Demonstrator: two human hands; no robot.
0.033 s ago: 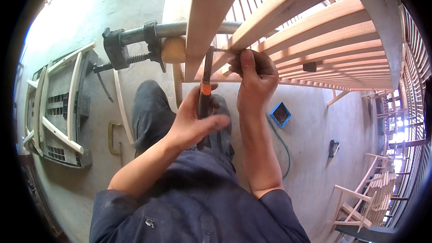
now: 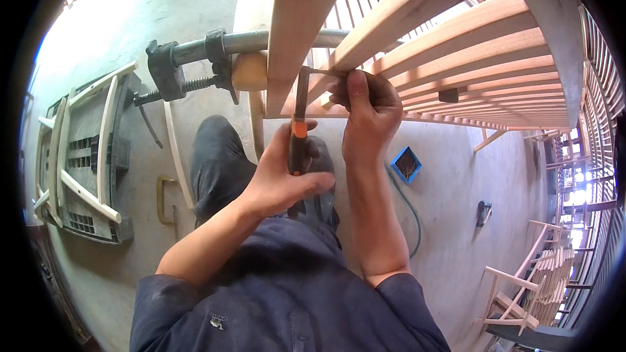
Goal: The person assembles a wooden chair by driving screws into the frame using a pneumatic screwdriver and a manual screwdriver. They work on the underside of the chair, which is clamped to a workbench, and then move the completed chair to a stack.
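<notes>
My left hand [image 2: 277, 176] is wrapped round a tool [image 2: 298, 137] with a dark handle, an orange band and a dark, narrow metal shaft. The shaft points up beside the end rail [image 2: 297, 32] of a slatted wooden frame. At its tip, a thin metal piece [image 2: 324, 72] runs across to my right hand [image 2: 372, 107], whose curled fingers and thumb pinch it. Whether this piece joins the tool is unclear. Those fingers are close to a slat [image 2: 404, 16], and their tips are partly hidden. A bar clamp [image 2: 218, 68] with a rounded wooden block [image 2: 250, 72] presses against the rail.
Pale wooden parts lie on a dark plastic pallet [image 2: 120, 176] at the left. A C-shaped clamp [image 2: 163, 199] rests on the floor. To my right are a blue tray [image 2: 394, 166] of small dark pieces, a green hose [image 2: 412, 212], a hand tool [image 2: 483, 214] and stacked wooden parts [image 2: 548, 287].
Both hands keep nearly the same pose. The frame and clamp appear slightly farther left in view, while the tool in my left hand appears very slightly farther right.
</notes>
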